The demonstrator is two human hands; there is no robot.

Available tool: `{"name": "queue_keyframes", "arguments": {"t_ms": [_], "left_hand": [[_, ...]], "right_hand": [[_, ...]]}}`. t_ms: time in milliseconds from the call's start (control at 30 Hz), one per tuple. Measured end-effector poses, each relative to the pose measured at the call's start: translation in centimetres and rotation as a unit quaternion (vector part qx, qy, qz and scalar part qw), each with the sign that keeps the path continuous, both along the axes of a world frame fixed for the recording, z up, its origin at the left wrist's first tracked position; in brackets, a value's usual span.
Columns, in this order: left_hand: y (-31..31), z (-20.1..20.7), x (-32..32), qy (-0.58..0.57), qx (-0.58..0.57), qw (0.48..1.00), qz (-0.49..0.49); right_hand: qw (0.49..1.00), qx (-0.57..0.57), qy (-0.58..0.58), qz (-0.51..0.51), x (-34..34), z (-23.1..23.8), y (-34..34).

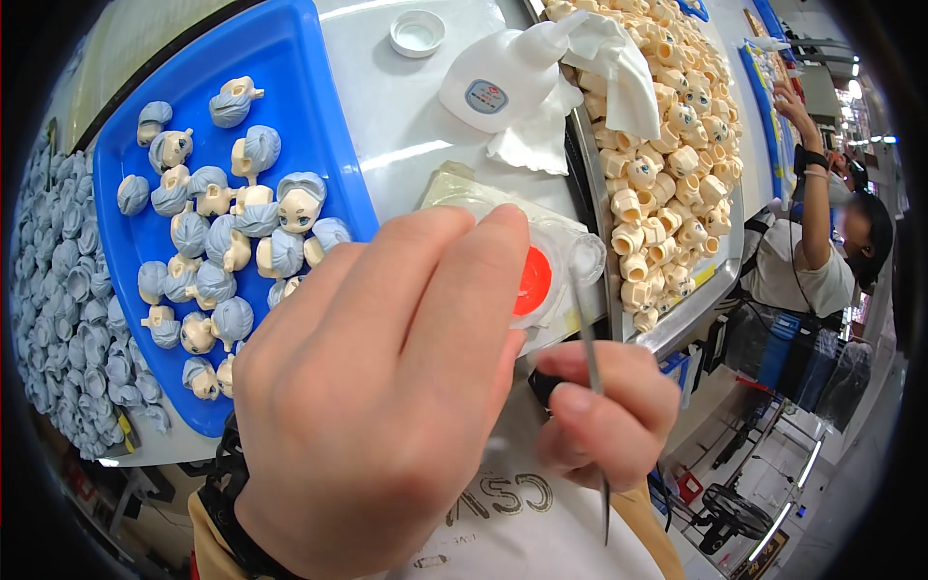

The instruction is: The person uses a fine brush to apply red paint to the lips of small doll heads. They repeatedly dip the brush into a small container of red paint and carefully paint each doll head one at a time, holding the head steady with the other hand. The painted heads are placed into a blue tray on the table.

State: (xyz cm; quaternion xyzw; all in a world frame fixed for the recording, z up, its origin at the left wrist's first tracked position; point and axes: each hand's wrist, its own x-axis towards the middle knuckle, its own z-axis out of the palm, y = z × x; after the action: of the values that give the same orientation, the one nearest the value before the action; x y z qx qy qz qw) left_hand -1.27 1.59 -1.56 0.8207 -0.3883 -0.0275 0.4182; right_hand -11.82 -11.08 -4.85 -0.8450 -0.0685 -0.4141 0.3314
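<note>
My left hand, back toward me, is large in the middle with its fingers bent and pressed together. Whatever it may hold is hidden behind the fingers. Beside it on the right, my right hand pinches a thin metal tool, slightly blurred, its upper end close to a small clear cup. Just past my left fingertips lies a round dish of bright red-orange material, partly covered by that hand. A yellowish flat pad lies under the dish.
A blue tray on the left holds several doll heads with blue-grey hair. Loose hair pieces are heaped beyond it. A white squeeze bottle, tissue and round lid stand ahead. Bare doll faces fill a metal-rimmed tray; a co-worker sits right.
</note>
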Motion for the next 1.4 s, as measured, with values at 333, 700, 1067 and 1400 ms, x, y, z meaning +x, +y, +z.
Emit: {"name": "queue_keyframes", "arguments": {"t_ms": [333,700,1067,1400], "left_hand": [[0.0,1.4,0.1,0.050,0.048,0.998,0.005],[-0.1,1.2,0.1,0.045,0.041,0.998,-0.001],[0.0,1.0,0.2,0.033,0.033,0.999,-0.009],[-0.2,1.2,0.2,0.027,0.036,0.999,-0.003]], "right_hand": [[0.988,0.084,0.104,0.072,-0.6,2.3,-1.0],[0.971,0.065,0.213,0.087,-0.2,4.3,-1.7],[0.997,0.022,0.059,0.042,0.0,0.7,0.1],[0.995,0.008,0.074,0.067,-0.8,-0.4,0.4]]}}
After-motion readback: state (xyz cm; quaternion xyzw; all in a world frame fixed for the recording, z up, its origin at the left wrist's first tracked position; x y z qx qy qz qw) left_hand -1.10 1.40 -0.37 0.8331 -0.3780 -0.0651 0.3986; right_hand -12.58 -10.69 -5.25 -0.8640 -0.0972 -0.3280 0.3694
